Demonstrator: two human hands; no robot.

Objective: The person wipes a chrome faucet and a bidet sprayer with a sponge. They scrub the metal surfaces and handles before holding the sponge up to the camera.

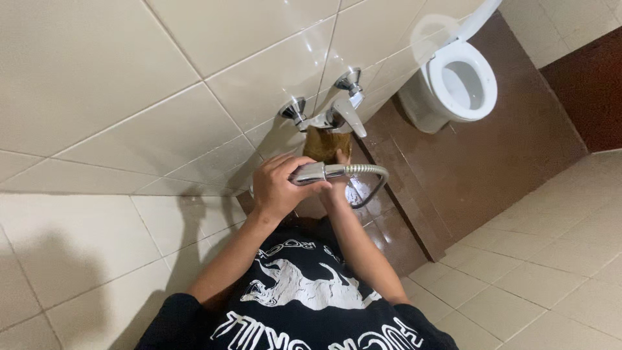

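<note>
Wet brown floor (pixel 492 155), cream wall tiles (pixel 97 78)

Single head-worn camera, looking steeply down the person's own chest and forearms, close to the hands, facing a tiled wall (pixel 97 78) with a chrome tap (pixel 330 113), toilet (pixel 457 81) farther off at upper right

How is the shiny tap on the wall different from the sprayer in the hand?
The wall tap is fixed to the tiles, while the hand sprayer is held loose in the left hand. The tap has a flat lever handle; the sprayer has a ribbed metal hose trailing from it. Nothing grips the tap, but fingers wrap the sprayer. Both are shiny chrome.
</note>
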